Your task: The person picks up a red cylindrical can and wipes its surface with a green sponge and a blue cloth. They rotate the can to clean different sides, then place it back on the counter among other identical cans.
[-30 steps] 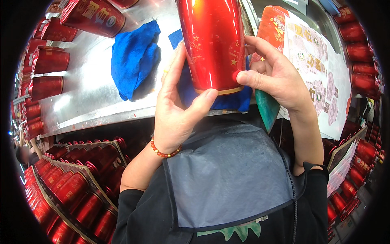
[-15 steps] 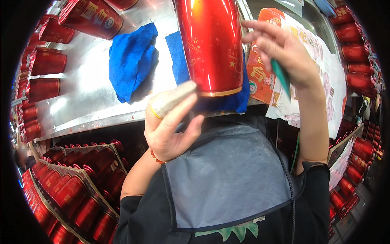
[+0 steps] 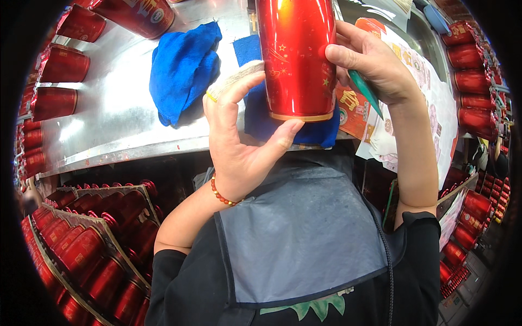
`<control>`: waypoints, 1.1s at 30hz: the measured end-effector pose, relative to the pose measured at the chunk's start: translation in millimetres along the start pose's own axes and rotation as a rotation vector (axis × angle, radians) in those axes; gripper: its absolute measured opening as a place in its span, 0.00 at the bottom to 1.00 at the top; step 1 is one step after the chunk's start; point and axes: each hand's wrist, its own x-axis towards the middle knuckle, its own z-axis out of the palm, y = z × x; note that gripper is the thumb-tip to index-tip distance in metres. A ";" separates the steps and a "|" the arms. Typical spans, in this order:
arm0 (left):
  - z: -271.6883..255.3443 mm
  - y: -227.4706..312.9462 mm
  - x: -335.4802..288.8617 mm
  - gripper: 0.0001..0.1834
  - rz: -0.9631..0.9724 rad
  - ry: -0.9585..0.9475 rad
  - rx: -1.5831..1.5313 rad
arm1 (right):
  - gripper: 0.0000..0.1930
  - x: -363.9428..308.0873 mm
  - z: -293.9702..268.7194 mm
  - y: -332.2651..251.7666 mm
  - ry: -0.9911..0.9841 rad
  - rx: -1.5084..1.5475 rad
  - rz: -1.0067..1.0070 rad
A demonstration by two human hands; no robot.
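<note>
A glossy red canister (image 3: 298,70) with gold stars and a gold rim lies with its base toward me. My left hand (image 3: 234,119) is at its lower left, fingers against its side and thumb at the base rim. A pale finger cover with a yellow edge wraps one finger. My right hand (image 3: 375,62) grips the canister's right side, thumb on top and some fingers hidden behind it. Tucked in that same hand is a green pointed tool (image 3: 366,93), its tip toward me. Below the canister lies a blue cloth (image 3: 261,122).
A bunched blue cloth (image 3: 182,76) lies on the metal table (image 3: 109,119), with red canisters (image 3: 54,103) at the left. Printed sheets (image 3: 429,108) and an orange-red printed piece (image 3: 356,111) lie at right. Crates of red canisters (image 3: 81,244) stand below the table edge.
My right hand has closed in on the canister's right side, still holding the green tool. My left hand has moved right, bringing its thumb to the base rim. The view has shifted slightly.
</note>
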 end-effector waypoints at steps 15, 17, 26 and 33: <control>-20.4 0.7 -19.4 0.20 0.344 -0.108 0.218 | 0.39 4.2 -7.1 6.9 -0.061 0.044 0.019; -18.8 2.8 -17.4 0.20 0.416 -0.121 0.263 | 0.39 5.4 -8.0 7.4 -0.083 0.062 0.029; -2.3 -4.9 -7.8 0.20 0.714 -0.086 0.362 | 0.39 6.1 -2.3 5.9 -0.036 0.061 -0.019; -17.7 -8.4 -20.3 0.21 0.563 -0.151 0.297 | 0.32 32.1 -30.7 21.1 -0.120 0.194 0.074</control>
